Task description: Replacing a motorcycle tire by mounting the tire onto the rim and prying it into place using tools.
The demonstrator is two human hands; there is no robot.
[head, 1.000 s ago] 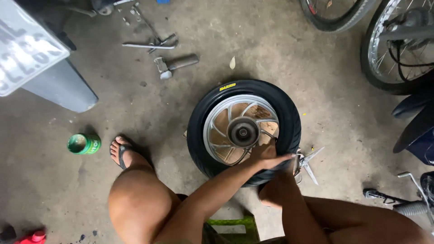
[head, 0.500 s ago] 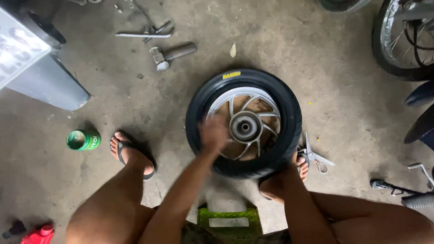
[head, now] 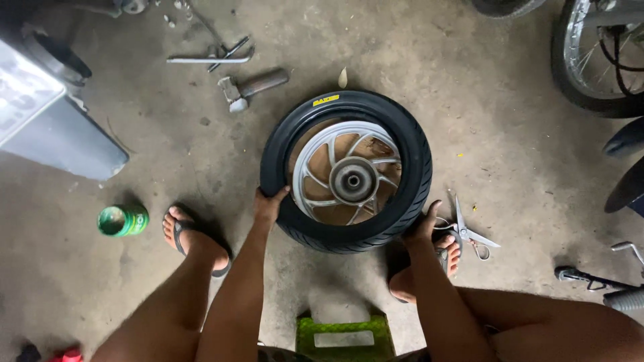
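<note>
Black ribbed tyre (head: pixel 409 194), hands (head: pixel 268 204) gripping.

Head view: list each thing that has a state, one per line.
Black rubber tyre on grey spoked wheel: flat on concrete, mounted.
Left hand: gripping tyre's near-left edge.
Right hand: gripping tyre's near-right edge.
Silver scissors: lying open.
Green can: on its side.
Steel hammer: lying flat.
</note>
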